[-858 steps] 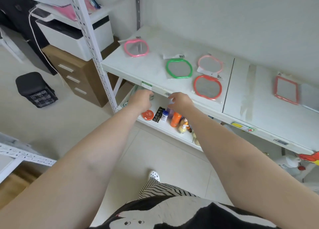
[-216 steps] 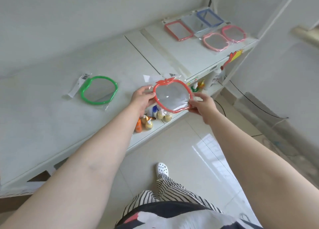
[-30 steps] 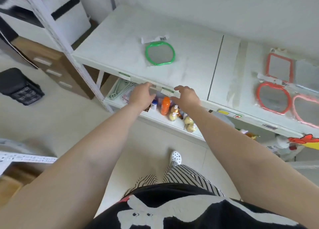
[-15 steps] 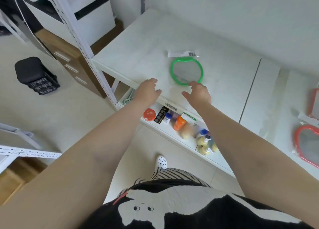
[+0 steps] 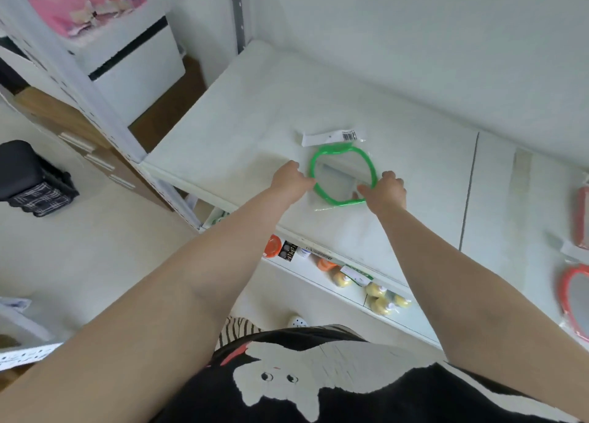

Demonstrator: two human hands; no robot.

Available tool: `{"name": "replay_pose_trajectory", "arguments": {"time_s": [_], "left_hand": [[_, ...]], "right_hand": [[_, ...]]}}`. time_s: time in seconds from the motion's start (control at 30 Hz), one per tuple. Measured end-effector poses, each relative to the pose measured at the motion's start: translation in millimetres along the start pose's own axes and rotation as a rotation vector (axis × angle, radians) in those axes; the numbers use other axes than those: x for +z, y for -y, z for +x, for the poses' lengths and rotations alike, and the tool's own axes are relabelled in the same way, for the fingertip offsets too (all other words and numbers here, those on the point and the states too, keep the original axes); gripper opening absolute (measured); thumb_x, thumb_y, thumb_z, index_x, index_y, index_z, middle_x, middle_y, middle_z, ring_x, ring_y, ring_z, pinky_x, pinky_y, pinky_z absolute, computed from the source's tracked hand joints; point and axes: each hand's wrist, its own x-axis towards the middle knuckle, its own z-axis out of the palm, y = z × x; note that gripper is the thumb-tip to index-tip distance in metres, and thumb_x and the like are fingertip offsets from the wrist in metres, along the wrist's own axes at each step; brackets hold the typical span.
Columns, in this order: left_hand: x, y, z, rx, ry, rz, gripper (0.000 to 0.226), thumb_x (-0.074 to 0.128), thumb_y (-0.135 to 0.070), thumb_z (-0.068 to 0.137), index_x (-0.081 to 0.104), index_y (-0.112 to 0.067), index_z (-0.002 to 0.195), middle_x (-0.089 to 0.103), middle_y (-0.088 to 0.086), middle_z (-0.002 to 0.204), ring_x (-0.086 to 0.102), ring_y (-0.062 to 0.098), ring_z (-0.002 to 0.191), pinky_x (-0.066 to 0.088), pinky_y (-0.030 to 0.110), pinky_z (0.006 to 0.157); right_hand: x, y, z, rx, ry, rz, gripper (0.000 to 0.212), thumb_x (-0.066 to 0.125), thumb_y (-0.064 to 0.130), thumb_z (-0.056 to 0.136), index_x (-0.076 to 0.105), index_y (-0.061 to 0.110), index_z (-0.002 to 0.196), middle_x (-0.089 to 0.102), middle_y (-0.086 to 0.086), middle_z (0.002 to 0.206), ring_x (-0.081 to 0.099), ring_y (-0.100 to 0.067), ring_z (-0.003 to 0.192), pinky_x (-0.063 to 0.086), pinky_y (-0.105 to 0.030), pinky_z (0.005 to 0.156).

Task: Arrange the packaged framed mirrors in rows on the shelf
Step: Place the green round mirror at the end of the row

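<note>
A green apple-shaped framed mirror in a clear packet lies flat on the white shelf, its white header card pointing away from me. My left hand touches the frame's left rim and my right hand rests on its lower right rim, fingers curled onto the packet. At the far right edge lie a red apple-shaped mirror and part of a red rectangular mirror.
Below the top board, a lower shelf holds small bottles, an orange lid and a dark card. A perforated white upright stands at the shelf's left end. A black bag sits on the floor at left.
Both hands have moved forward from the shelf's front edge onto the green mirror, one at each side. The view has shifted closer to it.
</note>
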Motion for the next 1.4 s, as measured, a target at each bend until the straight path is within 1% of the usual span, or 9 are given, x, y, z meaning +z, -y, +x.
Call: {"name": "replay_pose_trajectory", "arguments": {"time_s": [0.2,0.33,0.53,0.77,0.87,1.03,1.13,1.27,1.4], "left_hand": [[-15.3,-0.4,32.2,-0.094,0.174,-0.162,0.040,0.068,-0.012,0.081,0.057,0.002,0.117,0.065,0.019,0.115,0.066,0.032,0.098,0.053,0.046,0.095],[-36.1,4.5,40.9,-0.044,0.288,-0.175,0.025,0.060,0.004,0.085,0.062,0.002,0.110,0.063,0.016,0.098,0.061,0.027,0.077,0.055,0.033,0.072],[-29.0,10.7,26.6,0.008,0.496,-0.191,0.038,0.062,0.008,0.084,0.054,0.002,0.120,0.060,0.008,0.092,0.060,0.026,0.089,0.054,0.028,0.070],[25.5,9.1,-42.4,0.121,0.703,-0.184,0.031,0.064,-0.001,0.084,0.058,-0.004,0.114,0.062,0.009,0.099,0.061,0.022,0.086,0.054,0.026,0.070],[45.9,10.3,-73.1,0.126,0.768,-0.144,0.007,0.064,-0.011,0.086,0.059,-0.014,0.091,0.059,0.004,0.082,0.057,0.017,0.070,0.052,0.026,0.065],[90.0,29.2,-127.7,0.127,0.808,-0.037,0.026,0.059,-0.017,0.090,0.051,-0.020,0.065,0.047,0.001,0.063,0.046,0.019,0.057,0.041,0.024,0.052],[124.2,46.7,-169.6,0.175,0.808,0.034,0.023,0.054,-0.015,0.093,0.054,-0.021,0.071,0.050,0.000,0.068,0.052,0.018,0.063,0.048,0.020,0.047],[169.0,72.0,-228.5,0.263,0.787,0.103,0.018,0.057,-0.011,0.091,0.064,-0.008,0.108,0.061,0.004,0.088,0.058,0.023,0.089,0.056,0.042,0.087],[201.9,77.8,-284.2,0.332,0.756,0.151,0.021,0.056,-0.010,0.093,0.062,-0.008,0.113,0.058,0.001,0.098,0.054,0.018,0.094,0.044,0.014,0.061]], "right_hand": [[20.3,15.6,-14.0,0.256,-0.020,0.394,0.062,0.067,0.008,0.080,0.045,0.008,0.137,0.058,-0.014,0.114,0.054,-0.027,0.084,0.052,-0.036,0.071],[33.5,21.4,-49.0,0.379,-0.099,0.626,0.040,0.067,0.004,0.076,0.067,0.010,0.116,0.054,0.000,0.068,0.040,-0.016,0.053,0.032,-0.023,0.046],[38.0,11.2,-113.4,0.471,-0.323,0.823,0.043,0.065,0.007,0.081,0.059,0.015,0.123,0.060,-0.001,0.074,0.060,-0.023,0.074,0.056,-0.041,0.081],[23.6,-40.2,-208.5,0.535,-0.519,1.029,0.048,0.061,0.000,0.087,0.051,0.013,0.132,0.063,-0.009,0.076,0.061,-0.018,0.059,0.059,-0.020,0.058],[27.8,-65.9,-244.8,0.579,-0.583,1.127,0.050,0.063,-0.001,0.086,0.051,0.013,0.134,0.063,-0.008,0.078,0.062,-0.018,0.062,0.060,-0.021,0.062],[44.0,-125.6,-303.5,0.625,-0.638,1.196,0.052,0.065,-0.001,0.086,0.050,0.011,0.135,0.063,-0.009,0.083,0.064,-0.020,0.064,0.060,-0.022,0.060],[51.8,-170.5,-345.1,0.642,-0.646,1.203,0.050,0.064,0.000,0.086,0.052,0.011,0.133,0.066,-0.010,0.081,0.065,-0.020,0.064,0.060,-0.022,0.060],[53.3,-235.2,-394.9,0.649,-0.619,1.189,0.050,0.065,0.001,0.086,0.053,0.011,0.133,0.068,-0.016,0.086,0.068,-0.025,0.070,0.061,-0.029,0.068],[41.4,-287.9,-426.5,0.650,-0.617,1.146,0.048,0.067,0.002,0.085,0.055,0.013,0.130,0.069,-0.020,0.097,0.070,-0.026,0.075,0.062,-0.028,0.067]]}}
